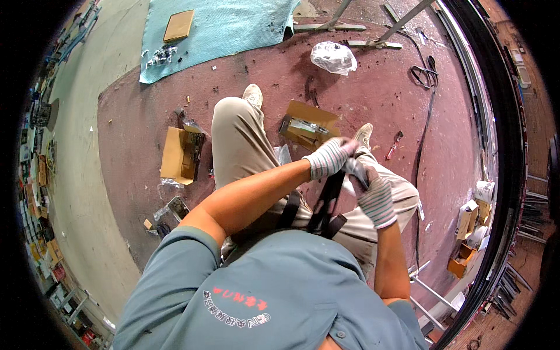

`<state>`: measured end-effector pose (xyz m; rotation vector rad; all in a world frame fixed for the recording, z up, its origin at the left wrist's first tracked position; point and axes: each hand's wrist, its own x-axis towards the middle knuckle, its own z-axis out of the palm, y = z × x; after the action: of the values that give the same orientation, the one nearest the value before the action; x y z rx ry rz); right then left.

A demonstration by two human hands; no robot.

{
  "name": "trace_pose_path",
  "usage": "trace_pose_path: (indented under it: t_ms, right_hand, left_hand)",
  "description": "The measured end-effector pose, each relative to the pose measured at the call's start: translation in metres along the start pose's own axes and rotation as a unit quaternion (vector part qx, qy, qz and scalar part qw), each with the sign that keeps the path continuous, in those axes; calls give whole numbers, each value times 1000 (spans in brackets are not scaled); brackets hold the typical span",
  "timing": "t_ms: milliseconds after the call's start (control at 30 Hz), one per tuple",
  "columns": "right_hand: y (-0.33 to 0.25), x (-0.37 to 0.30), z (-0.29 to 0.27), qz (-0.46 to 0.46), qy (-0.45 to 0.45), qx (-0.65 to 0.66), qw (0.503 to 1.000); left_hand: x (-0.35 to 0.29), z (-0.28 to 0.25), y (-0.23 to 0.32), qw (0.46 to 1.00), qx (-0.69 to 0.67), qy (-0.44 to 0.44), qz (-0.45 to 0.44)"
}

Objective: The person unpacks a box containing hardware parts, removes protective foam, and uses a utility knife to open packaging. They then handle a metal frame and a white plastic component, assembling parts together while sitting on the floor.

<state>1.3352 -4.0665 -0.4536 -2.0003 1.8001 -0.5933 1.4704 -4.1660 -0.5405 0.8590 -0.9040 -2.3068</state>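
Both my hands wear white gloves with thin stripes and meet above my right thigh. My left hand [328,158] has its fingers curled together, blurred by motion; what they pinch is hidden. Close beside it, my right hand [377,197] is closed round a small grey metallic piece [356,172], partly covered by the fingers. Below the hands, a long black strip-like part [328,201] slopes down between my legs. Whether it joins the grey piece I cannot tell. Just beyond my hands, an open cardboard box [318,114] on the floor contains metallic parts in clear wrapping.
Another open cardboard box [175,154] stands left of my knee, near a phone-like object [178,207]. A red-handled tool [394,144] lies by my right foot. Farther off are a plastic bag [333,58], a blue mat [221,29] and a black cable [424,128]. A black frame [506,175] borders the right.
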Motion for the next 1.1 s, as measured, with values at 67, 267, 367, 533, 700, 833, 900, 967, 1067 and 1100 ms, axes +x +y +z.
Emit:
trace_pose_path:
  t_ms: [67, 267, 367, 533, 700, 833, 900, 967, 1067, 1100]
  right_hand:
    - [11, 8, -22, -33, -73, -28, 996]
    - [5, 18, -6, -80, 93, 1, 992]
    - [6, 12, 15, 53, 216, 77, 972]
    - [8, 48, 40, 130, 101, 249, 955]
    - [23, 113, 80, 296, -95, 432, 847]
    - [39, 144, 102, 360, -83, 491, 789]
    - [53, 153, 107, 323, -75, 483, 810]
    - [68, 159, 113, 270, -57, 482, 832]
    - [86, 173, 102, 251, -77, 521, 812]
    - [88, 178, 100, 228, -79, 499, 832]
  left_hand:
    - [-10, 4, -7, 998, 36, -51, -18]
    - [9, -10, -6, 999, 41, 13, -15]
    - [18, -24, 18, 982, 140, 112, 53]
    - [52, -43, 72, 943, 238, 200, 121]
    - [94, -55, 92, 910, 277, 270, 147]
    - [111, -68, 90, 884, 345, 302, 94]
    - [127, -78, 92, 888, 363, 267, 88]
    - [139, -89, 88, 931, 259, 249, 68]
    - [138, -88, 114, 958, 170, 217, 81]
    - [148, -104, 105, 939, 172, 281, 96]
